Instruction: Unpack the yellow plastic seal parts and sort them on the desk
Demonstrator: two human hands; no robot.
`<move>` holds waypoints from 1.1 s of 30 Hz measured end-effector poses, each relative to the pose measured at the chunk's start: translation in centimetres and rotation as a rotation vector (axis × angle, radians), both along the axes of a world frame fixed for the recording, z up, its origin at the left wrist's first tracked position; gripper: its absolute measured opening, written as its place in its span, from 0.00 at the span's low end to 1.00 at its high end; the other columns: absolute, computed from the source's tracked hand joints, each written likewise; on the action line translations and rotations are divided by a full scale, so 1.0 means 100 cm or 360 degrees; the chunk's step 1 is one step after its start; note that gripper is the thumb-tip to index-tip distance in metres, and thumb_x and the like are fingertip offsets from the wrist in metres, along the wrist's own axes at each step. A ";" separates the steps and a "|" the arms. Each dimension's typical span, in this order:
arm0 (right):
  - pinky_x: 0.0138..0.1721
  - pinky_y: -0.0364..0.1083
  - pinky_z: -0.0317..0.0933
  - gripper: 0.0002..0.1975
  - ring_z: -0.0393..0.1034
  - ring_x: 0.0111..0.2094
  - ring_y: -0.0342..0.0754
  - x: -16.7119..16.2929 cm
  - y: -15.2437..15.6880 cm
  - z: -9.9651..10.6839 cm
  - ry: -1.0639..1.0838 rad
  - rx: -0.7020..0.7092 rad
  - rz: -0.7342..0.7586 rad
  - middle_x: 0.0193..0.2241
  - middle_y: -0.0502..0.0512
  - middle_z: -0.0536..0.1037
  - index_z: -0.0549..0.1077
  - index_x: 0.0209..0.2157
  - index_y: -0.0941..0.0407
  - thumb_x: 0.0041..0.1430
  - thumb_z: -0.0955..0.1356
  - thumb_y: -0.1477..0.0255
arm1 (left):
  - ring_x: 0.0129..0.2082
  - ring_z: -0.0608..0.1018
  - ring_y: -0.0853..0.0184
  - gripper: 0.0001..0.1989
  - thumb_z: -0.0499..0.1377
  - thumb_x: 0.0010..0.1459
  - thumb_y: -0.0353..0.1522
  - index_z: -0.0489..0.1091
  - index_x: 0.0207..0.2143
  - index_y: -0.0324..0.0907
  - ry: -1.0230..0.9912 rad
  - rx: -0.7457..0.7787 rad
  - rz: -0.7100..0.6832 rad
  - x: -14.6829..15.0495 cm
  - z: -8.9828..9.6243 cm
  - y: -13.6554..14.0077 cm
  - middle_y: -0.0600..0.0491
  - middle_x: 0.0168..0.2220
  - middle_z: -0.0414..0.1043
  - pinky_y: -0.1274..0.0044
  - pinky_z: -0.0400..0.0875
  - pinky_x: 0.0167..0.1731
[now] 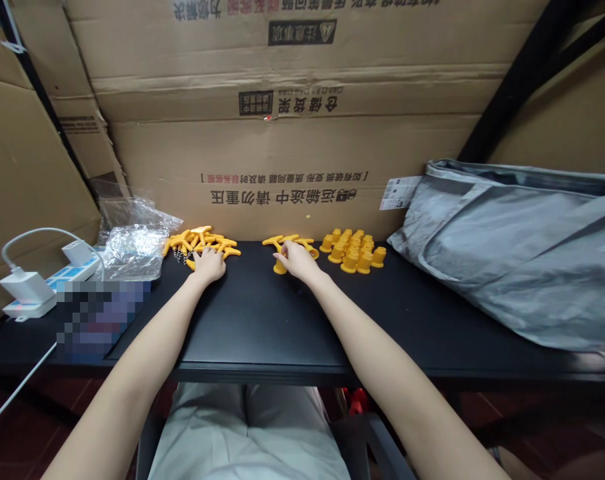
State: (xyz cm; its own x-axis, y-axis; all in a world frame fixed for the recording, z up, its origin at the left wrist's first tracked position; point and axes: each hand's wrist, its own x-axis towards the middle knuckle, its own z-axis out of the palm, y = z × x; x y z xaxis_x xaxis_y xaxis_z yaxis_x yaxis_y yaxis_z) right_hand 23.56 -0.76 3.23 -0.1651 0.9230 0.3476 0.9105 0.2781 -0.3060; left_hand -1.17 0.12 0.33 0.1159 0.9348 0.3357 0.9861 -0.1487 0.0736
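Under the fingers of the left hand point(211, 265): heap of yellow T-shaped handles point(201, 233), ball chains point(180, 255) at its near-left edge; whether one is gripped, cannot tell. Between thumb and fingers of the right hand point(299, 260), drawn narrow: one yellow flanged piece point(279, 267), upright; just rightward, grouped yellow caps point(351, 259).
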 end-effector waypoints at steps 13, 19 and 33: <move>0.39 0.46 0.61 0.16 0.71 0.40 0.52 0.003 0.006 -0.013 -0.0011 -0.0266 0.0050 0.36 0.58 0.76 0.71 0.39 0.59 0.52 0.72 0.64 | 0.53 0.69 0.48 0.16 0.52 0.56 0.27 0.71 0.46 0.42 -0.0198 0.0141 0.0128 -0.003 -0.001 0.007 0.39 0.48 0.68 0.51 0.60 0.52; 0.38 0.46 0.62 0.16 0.71 0.39 0.52 0.005 0.006 -0.014 -0.0015 -0.0243 0.0094 0.35 0.57 0.76 0.71 0.39 0.59 0.53 0.72 0.64 | 0.47 0.73 0.56 0.14 0.49 0.59 0.25 0.71 0.43 0.40 -0.0395 0.0346 -0.0042 -0.008 -0.001 0.013 0.41 0.46 0.70 0.64 0.68 0.48; 0.40 0.48 0.62 0.15 0.70 0.40 0.52 0.003 0.005 -0.015 0.0051 -0.0145 0.0082 0.37 0.56 0.75 0.67 0.39 0.57 0.52 0.72 0.66 | 0.32 0.74 0.67 0.06 0.53 0.55 0.26 0.68 0.33 0.42 -0.0527 0.0371 -0.0440 0.015 0.015 -0.004 0.52 0.31 0.72 0.75 0.68 0.36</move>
